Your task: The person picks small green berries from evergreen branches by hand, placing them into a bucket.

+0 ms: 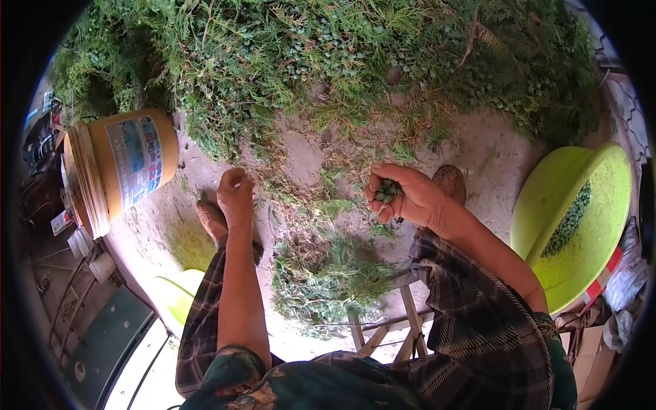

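My right hand (410,195) cups a small cluster of green conifer cones (388,190), its palm turned up and its fingers curled round them. To the left of it, my left hand (236,197) is closed, fingers bent in. Whatever those fingers may hold is too small or hidden to make out. Beyond both hands lies a big heap of cut conifer branches (294,61), with many bluish-green cones among the sprays. Loose green and dry sprigs (328,273) litter the ground between my feet.
A lime-green basin (533,205) at the right holds a pile of green cones (570,222). On the left a yellow bucket (109,164) lies tilted. Another lime-green container (179,290) shows beside my left leg. Below me is a wooden stool frame (410,311).
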`<state>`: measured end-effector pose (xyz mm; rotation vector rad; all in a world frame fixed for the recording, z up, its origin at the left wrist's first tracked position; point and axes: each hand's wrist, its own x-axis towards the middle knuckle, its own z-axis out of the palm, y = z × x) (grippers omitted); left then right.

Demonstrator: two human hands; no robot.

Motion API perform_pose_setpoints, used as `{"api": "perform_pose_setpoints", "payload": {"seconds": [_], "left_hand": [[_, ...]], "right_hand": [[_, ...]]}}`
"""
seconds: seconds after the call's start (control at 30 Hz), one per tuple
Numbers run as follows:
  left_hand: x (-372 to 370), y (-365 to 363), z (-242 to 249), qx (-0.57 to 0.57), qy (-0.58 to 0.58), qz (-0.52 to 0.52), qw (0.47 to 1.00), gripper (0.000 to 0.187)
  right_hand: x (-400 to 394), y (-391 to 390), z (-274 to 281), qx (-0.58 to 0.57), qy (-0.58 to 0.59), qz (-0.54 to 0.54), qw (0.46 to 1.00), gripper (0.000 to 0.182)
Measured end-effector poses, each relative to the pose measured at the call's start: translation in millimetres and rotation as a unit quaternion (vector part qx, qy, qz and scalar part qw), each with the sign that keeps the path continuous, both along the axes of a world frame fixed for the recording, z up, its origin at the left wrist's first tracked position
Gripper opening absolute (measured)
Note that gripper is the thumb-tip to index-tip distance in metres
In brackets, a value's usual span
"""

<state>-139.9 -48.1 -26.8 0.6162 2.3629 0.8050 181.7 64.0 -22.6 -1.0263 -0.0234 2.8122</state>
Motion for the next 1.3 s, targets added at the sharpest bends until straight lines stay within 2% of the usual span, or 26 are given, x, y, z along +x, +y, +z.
{"api": "perform_pose_setpoints", "payload": {"seconds": [0.03, 0.1, 0.13, 0.2, 0.27, 0.33, 0.37, 0.4, 0.47, 0.53, 0.67, 0.73, 0.8, 0.83, 0.87, 0.9, 0.97, 1.1, 1.17, 1.2, 1.23, 1.27, 1.3], "left_hand": [[1, 4, 0, -0.001, -0.001, 0.0, 1.0, 0.017], [1, 17, -3, -0.017, 0.152, -0.123, 0.981, 0.018], [0, 22, -9, -0.017, 0.151, -0.123, 0.981, 0.018], [-1, 31, -22, -0.108, 0.201, -0.16, 0.96, 0.018], [-4, 32, -28, -0.129, 0.207, -0.162, 0.956, 0.018], [-13, 34, -26, -0.063, 0.015, -0.077, 0.995, 0.017], [-13, 27, -22, 0.021, -0.112, 0.008, 0.993, 0.016], [-6, 25, -11, 0.021, -0.111, 0.007, 0.994, 0.016], [8, 21, 8, 0.074, -0.201, 0.135, 0.967, 0.015], [44, 19, 25, 0.049, -0.233, 0.019, 0.971, 0.015], [129, 30, 63, 0.112, -0.334, -0.183, 0.918, 0.018], [121, 35, 60, 0.103, -0.297, -0.189, 0.93, 0.019], [80, 45, 35, 0.005, -0.102, -0.073, 0.992, 0.018], [60, 48, 20, 0.01, 0.014, -0.096, 0.995, 0.018], [40, 50, 4, 0.014, 0.129, -0.119, 0.984, 0.019], [23, 51, -11, 0.012, 0.128, -0.123, 0.984, 0.019], [-1, 50, -39, -0.044, 0.272, -0.178, 0.945, 0.021], [-16, 45, -54, -0.065, 0.256, -0.155, 0.952, 0.021], [-15, 40, -44, -0.069, 0.185, -0.142, 0.97, 0.024], [-14, 37, -41, -0.069, 0.184, -0.143, 0.97, 0.024], [-12, 34, -37, 0.012, 0.001, 0.012, 1.0, 0.027], [-10, 30, -32, 0.092, -0.183, 0.166, 0.965, 0.031], [-9, 26, -25, 0.154, -0.276, 0.217, 0.924, 0.032]], "right_hand": [[0, 0, 1, -0.003, 0.015, 0.004, 1.0, 0.029], [1, -2, 2, -0.007, 0.029, 0.008, 1.0, 0.031], [1, -1, 3, -0.003, 0.025, 0.015, 1.0, 0.031], [0, 0, 5, -0.001, 0.02, 0.022, 1.0, 0.032], [1, 0, 7, -0.009, 0.002, 0.017, 1.0, 0.032], [3, -1, 3, -0.016, 0.012, 0.013, 1.0, 0.031], [3, -1, 2, -0.019, 0.023, 0.007, 1.0, 0.03], [3, -1, 0, -0.02, 0.023, 0.006, 1.0, 0.03], [2, -1, -1, 0.013, 0.005, 0.03, 0.999, 0.027], [-5, -3, 4, 0.001, -0.013, 0.013, 1.0, 0.026], [-11, -9, 9, -0.068, -0.007, 0.0, 0.998, 0.026], [-9, -10, 9, -0.066, 0.007, 0.003, 0.998, 0.026], [-4, -10, 4, -0.067, 0.021, 0.004, 0.998, 0.026], [-1, -9, 0, -0.066, 0.038, 0.006, 0.997, 0.026], [0, -9, -2, -0.066, 0.055, 0.006, 0.996, 0.026], [-1, -10, -3, -0.068, 0.055, 0.002, 0.996, 0.026], [-1, -9, -2, -0.046, 0.047, -0.001, 0.998, 0.027], [0, -8, -1, -0.048, 0.045, 0.006, 0.998, 0.026], [0, -8, -3, -0.043, 0.034, 0.005, 0.998, 0.026], [0, -8, -3, -0.044, 0.034, 0.004, 0.998, 0.026], [0, -8, -4, -0.048, 0.035, 0.001, 0.998, 0.025], [1, -9, -4, -0.052, 0.037, -0.003, 0.998, 0.025], [1, -9, -5, -0.052, 0.036, -0.004, 0.998, 0.025]]}}
